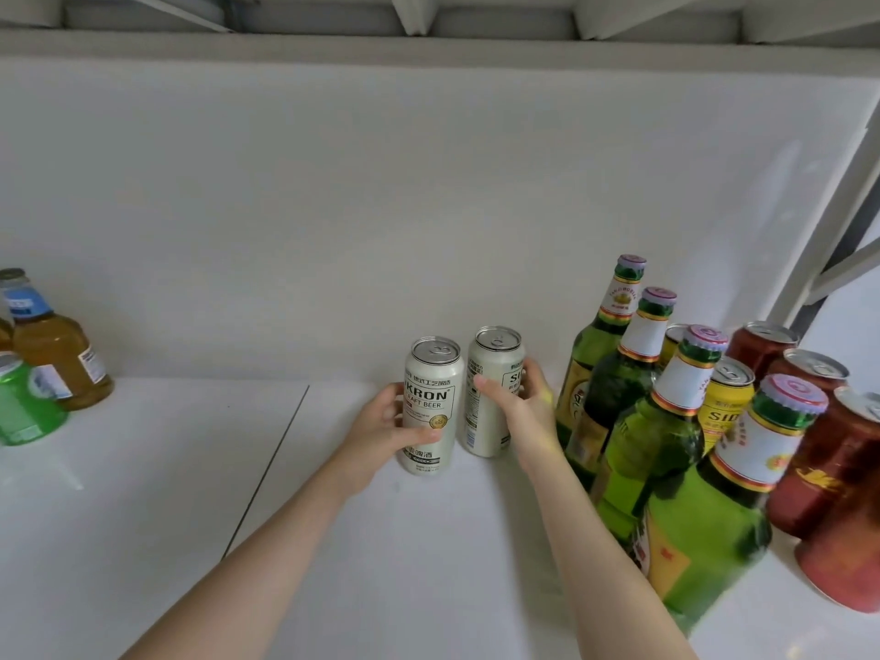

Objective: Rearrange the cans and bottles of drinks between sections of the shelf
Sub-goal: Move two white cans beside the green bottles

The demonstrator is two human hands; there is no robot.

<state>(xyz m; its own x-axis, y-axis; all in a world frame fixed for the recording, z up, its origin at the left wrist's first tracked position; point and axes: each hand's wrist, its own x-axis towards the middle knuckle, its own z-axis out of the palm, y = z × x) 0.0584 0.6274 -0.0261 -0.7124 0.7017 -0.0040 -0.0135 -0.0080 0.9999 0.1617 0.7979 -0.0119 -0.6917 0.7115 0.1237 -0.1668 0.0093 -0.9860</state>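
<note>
Head view, first voice: Nearest us on the right, a tight pack of green glass bottles (pixel 714 516) and red cans (pixel 838 469) on the shelf (pixel 190 516), and the right forearm (pixel 595 540) runs just beside them!

Second voice: That's the danger, I'd say. Swing that elbow outward and those tall bottles could go over like skittles.

First voice: Further in, the left hand (pixel 381 431) has its fingers wrapped round the left white can (pixel 431 397), and the right hand (pixel 519 402) has its fingers curled round the right white can (pixel 490 373). Both cans are upright, mid-shelf, almost touching.

Second voice: Lifted or standing, I can't tell. Smooth metal, one-handed grips: a slip or a clink is possible.

First voice: Far left, past the seam (pixel 271 464), an amber bottle (pixel 52 354) and a green plastic bottle (pixel 24 416).

Second voice: That's a cluster too. A careless set-down there could knock one.
</note>
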